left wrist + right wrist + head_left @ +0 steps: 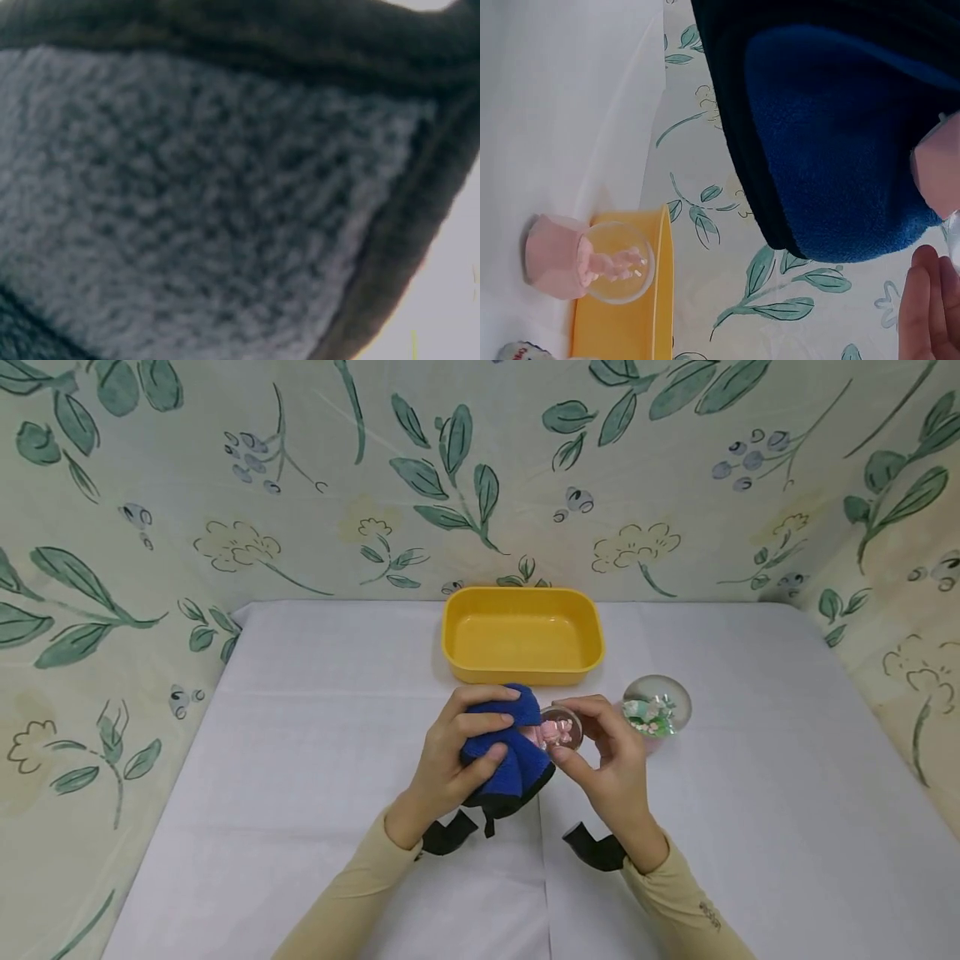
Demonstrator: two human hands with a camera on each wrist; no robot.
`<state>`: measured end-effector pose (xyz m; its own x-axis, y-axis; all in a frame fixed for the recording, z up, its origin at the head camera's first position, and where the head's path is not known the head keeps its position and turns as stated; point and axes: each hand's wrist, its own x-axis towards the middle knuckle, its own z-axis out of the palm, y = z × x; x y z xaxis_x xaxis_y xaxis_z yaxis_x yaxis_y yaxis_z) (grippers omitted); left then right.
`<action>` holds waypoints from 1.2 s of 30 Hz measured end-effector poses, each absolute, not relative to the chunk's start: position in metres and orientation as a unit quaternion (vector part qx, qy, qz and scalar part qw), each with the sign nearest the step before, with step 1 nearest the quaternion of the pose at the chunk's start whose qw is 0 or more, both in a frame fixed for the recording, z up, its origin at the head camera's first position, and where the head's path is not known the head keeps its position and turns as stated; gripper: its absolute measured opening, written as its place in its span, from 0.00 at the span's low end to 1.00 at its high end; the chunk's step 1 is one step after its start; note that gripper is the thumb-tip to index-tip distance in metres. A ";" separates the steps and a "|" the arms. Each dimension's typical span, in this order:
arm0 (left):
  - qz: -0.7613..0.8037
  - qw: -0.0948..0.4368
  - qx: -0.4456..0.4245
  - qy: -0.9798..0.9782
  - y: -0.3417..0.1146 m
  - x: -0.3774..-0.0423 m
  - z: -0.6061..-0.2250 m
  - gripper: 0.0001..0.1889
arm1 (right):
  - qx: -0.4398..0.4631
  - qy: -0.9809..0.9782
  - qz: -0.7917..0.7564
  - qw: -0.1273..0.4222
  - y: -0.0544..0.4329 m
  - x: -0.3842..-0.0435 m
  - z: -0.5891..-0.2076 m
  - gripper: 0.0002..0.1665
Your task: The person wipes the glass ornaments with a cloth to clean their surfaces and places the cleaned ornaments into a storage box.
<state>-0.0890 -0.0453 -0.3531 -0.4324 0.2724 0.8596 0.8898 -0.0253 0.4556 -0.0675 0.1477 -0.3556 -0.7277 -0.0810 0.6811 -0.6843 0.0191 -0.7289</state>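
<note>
A small snow globe (561,728) with a pink figure inside lies between the two hands, tipped sideways with its dome to the right. My left hand (453,752) grips a blue towel cloth (498,743) with black edging, which is folded about the globe's pink base (937,165). With thumb and fingers my right hand (611,760) pinches the clear dome. In the left wrist view the cloth (202,202) fills nearly everything and hides the left fingers. A second snow globe (658,706) stands upright on the table, just beyond the right hand.
Behind the hands sits a yellow tray (523,677) near the table's back edge. White cloth covers the table (337,693). A leaf-patterned curtain (487,468) rises behind it and along both sides. Black straps with camera mounts (596,847) show at both wrists.
</note>
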 end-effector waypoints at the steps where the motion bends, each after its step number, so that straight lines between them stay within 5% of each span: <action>1: -0.553 0.281 -0.451 -0.642 -0.047 -0.089 -0.353 0.12 | 0.283 -0.666 0.650 0.233 0.148 -0.067 -0.355 0.30; 19: -0.552 0.277 -0.411 -0.670 -0.067 -0.091 -0.355 0.13 | 0.298 -0.598 0.711 0.217 0.151 -0.073 -0.348 0.33; 36: -0.545 0.263 -0.385 -0.697 -0.084 -0.088 -0.365 0.14 | 0.226 -0.677 0.693 0.105 0.154 -0.115 -0.341 0.28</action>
